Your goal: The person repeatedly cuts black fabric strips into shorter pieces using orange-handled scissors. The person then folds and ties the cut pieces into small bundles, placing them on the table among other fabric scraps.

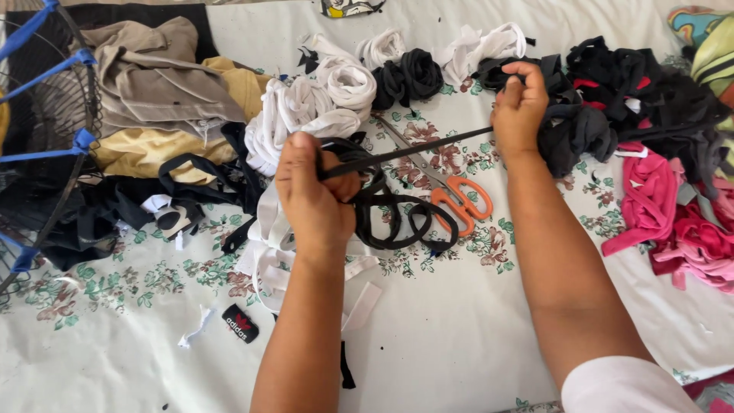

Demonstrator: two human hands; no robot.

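Observation:
My left hand (313, 195) is closed on one end of a black fabric strip (417, 147), with more black loops (397, 218) of it hanging below the fist. My right hand (520, 107) pinches the other end, so the strip runs taut between both hands above the bed. Under the strip lie orange-handled scissors (455, 197) on the floral sheet (474, 321). White fabric strips (267, 245) lie beneath my left wrist.
Rolled white (348, 80) and black (409, 76) fabric balls sit at the far side. Black scraps (612, 99) and pink fabric (665, 206) pile at the right. Beige and yellow garments (160, 92) and a blue-framed mesh basket (38, 138) are at the left. A black label (240, 323) lies near.

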